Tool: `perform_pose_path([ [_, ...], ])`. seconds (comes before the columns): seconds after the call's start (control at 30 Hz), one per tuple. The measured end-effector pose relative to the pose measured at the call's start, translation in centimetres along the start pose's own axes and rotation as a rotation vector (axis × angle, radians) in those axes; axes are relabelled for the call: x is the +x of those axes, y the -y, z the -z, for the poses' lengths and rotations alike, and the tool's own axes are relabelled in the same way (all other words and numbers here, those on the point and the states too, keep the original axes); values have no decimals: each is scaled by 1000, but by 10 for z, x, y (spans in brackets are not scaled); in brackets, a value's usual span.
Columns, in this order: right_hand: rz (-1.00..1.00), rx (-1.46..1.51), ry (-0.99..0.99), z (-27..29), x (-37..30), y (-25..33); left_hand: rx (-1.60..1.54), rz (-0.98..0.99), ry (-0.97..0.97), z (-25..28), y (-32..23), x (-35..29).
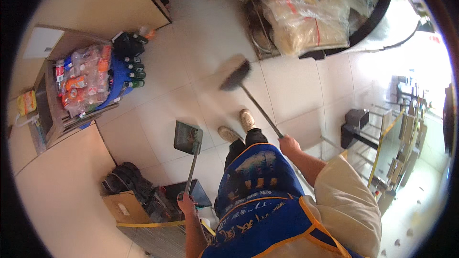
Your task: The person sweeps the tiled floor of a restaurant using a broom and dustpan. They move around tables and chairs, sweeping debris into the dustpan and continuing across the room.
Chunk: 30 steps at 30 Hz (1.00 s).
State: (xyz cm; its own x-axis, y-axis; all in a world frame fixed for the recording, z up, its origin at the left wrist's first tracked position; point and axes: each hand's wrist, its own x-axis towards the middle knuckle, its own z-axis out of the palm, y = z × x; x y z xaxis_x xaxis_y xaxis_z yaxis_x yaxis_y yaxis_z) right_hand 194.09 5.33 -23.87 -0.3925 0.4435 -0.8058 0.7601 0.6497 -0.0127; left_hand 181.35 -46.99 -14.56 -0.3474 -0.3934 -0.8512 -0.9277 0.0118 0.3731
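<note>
My right hand (289, 146) is closed round the handle of a broom (262, 111). Its dark bristle head (237, 76) rests on the tiled floor ahead of my shoes, slightly blurred. In my left hand (186, 203) is the upright handle of a long-handled dustpan (186, 136), gripped near its top. The dark green pan lies on the floor to the left of my feet, with a comb-like toothed edge beside the handle. The broom head and the pan are well apart. Whether anything lies in the pan is too small to tell.
Plastic bottles in a clear bag (86, 81) fill a rack at the left, with green glass bottles (136, 74) beside it. A cardboard box (125, 207) and black items stand at lower left. Plastic-wrapped bundles (306, 16) are ahead; stools (355, 126) stand at right.
</note>
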Motion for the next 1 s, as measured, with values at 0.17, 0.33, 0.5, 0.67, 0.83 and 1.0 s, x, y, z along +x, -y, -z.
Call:
perform_pose_path([
  [0.17, 569, -435, 63, 12, 67, 84, 54, -47, -65, -9, -5, -12],
  [0.33, 303, -28, 215, 35, 98, 167, 138, -63, -109, -44, -21, -39],
  [0.5, 223, 18, 173, 63, 124, 108, 293, -104, -139, -88, 9, -88],
  [0.67, 107, -3, 136, 95, 144, -119, 362, -190, -173, -142, 46, -145],
  [0.83, -231, -28, 98, 152, 132, -390, 447, -189, -249, -206, 66, -203],
  [1.0, -382, -150, -51, 212, 130, -568, 464, -173, -166, -245, 88, -239],
])
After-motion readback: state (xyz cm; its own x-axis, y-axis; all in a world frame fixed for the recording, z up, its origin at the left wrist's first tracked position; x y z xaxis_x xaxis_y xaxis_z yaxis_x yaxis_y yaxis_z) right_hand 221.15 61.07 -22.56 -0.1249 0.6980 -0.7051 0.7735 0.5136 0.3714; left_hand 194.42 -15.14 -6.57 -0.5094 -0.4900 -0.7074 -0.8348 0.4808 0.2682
